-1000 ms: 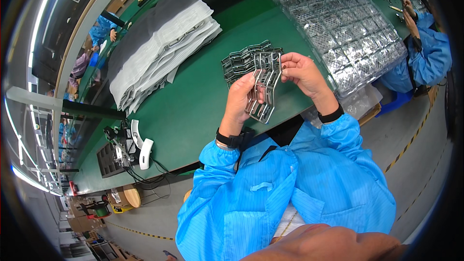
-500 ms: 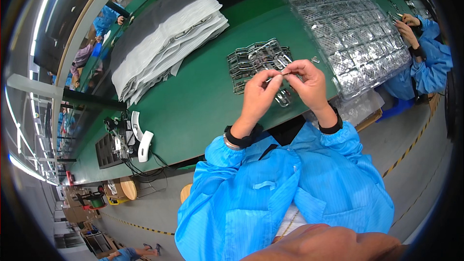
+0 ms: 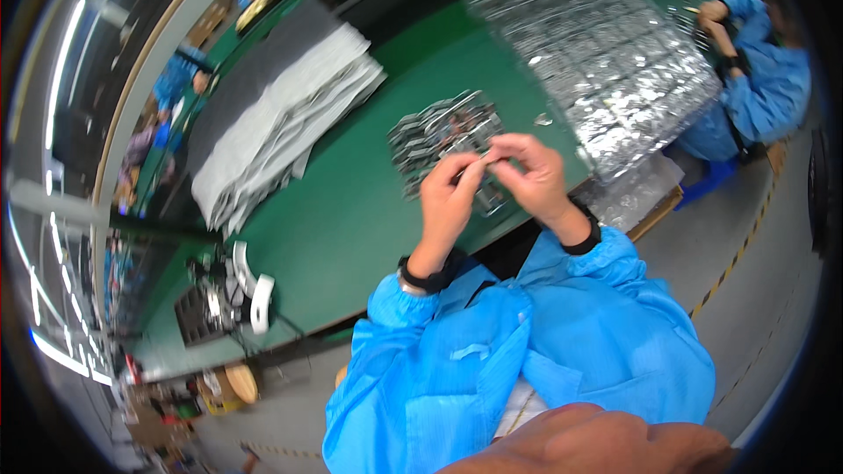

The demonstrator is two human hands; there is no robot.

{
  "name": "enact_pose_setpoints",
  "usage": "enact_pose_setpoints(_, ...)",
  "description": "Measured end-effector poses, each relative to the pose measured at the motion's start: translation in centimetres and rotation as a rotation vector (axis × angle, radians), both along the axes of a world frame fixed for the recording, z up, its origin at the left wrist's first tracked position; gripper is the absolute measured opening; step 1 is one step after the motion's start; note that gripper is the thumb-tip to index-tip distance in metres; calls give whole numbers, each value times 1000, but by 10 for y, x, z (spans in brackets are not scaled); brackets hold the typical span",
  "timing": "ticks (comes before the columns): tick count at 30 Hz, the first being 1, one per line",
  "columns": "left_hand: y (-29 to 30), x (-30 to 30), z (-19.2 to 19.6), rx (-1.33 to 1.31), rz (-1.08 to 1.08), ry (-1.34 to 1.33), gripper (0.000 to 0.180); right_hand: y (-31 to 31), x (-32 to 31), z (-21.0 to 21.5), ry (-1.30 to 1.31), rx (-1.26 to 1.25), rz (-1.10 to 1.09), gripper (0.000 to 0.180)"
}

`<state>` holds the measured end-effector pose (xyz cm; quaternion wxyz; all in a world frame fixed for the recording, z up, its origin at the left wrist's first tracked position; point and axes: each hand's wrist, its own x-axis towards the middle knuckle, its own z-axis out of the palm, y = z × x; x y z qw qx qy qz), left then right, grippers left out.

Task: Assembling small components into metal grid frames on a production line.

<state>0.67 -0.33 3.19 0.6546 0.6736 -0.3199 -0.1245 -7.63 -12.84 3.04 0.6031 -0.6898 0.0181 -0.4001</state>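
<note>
My left hand [image 3: 448, 204] and my right hand [image 3: 534, 180] meet fingertip to fingertip, in front of a pile of shiny metal handle-like parts [image 3: 421, 149]. Both are closed in a pinch; whatever sits between the fingers is too small and blurred to name. Part of the pile is hidden behind my hands, and one bright metal piece [image 3: 488, 202] shows below them. A small light-coloured bit [image 3: 543, 119] lies on the green table [image 3: 338, 202], to the right of the pile.
Stacked clear plastic trays [image 3: 606, 61] stand at the right, beside a co-worker's blue sleeve [image 3: 755, 105]. Grey-white sheets [image 3: 281, 114] are piled at the left. A white curved device [image 3: 262, 303] with cables and a dark compartment tray [image 3: 200, 312] sit at the near left.
The whole view has tilted and shifted, so the table things appear moved left and somewhat lower. My hands stay pinched together in front of the metal parts.
</note>
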Motion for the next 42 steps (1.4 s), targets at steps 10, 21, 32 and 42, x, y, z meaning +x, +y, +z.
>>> enact_pose_setpoints(10,-14,-12,-1,-30,-127,131,13,-93,-77,34,124,465,100,17)
enact_pose_setpoints(21,-18,-5,-10,25,-142,211,16,-400,-152,3,35,676,-391,17)
enact_pose_setpoints(32,-26,5,-9,74,-51,345,16,-549,-131,-25,627,80,-1035,5)
enact_pose_setpoints(42,-44,14,-14,79,-7,399,15,-608,-113,-69,1267,-755,-1165,16)
